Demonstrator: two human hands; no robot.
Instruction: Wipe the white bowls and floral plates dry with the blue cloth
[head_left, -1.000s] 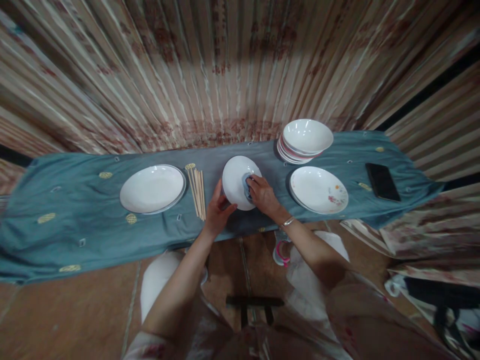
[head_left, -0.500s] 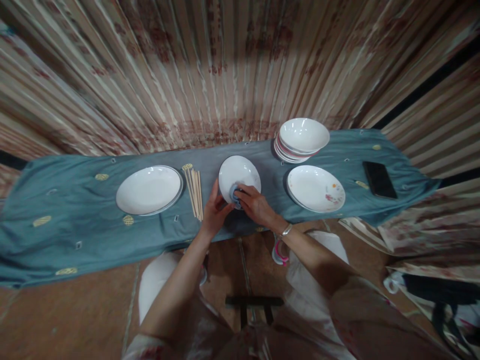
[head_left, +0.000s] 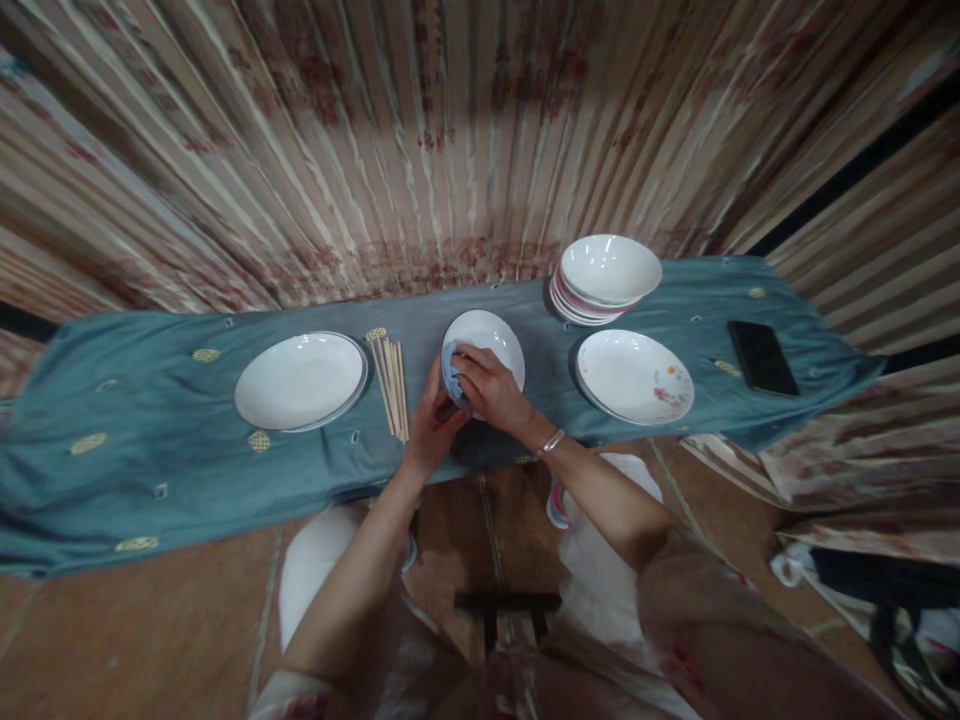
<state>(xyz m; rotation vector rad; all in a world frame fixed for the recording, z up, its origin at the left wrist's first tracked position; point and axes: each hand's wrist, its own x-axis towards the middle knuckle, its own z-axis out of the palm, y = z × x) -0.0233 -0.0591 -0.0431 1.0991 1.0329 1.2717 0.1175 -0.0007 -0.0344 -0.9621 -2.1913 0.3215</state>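
Note:
A small white plate [head_left: 487,332] is in front of me at the middle of the table. My left hand [head_left: 433,420] grips its lower left rim, thumb towards the near edge. With my right hand [head_left: 491,388] I press a blue cloth [head_left: 451,375] onto the plate's left side, fingers closed over it. Part of the plate is hidden under the cloth and my hands. Just left of my left hand lies a row of wooden chopsticks [head_left: 391,390].
Stacked oval-looking white plates [head_left: 300,382] sit at the left. On the right are flower-patterned plates [head_left: 634,376], a stack of white bowls [head_left: 609,275] behind them, and a black phone [head_left: 763,357]. A green-blue cloth [head_left: 187,430] covers the narrow table; a curtain [head_left: 465,150] hangs behind.
My right hand has slid the blue cloth left and slightly away from me, to the plate's left rim. My left hand keeps its hold on the plate.

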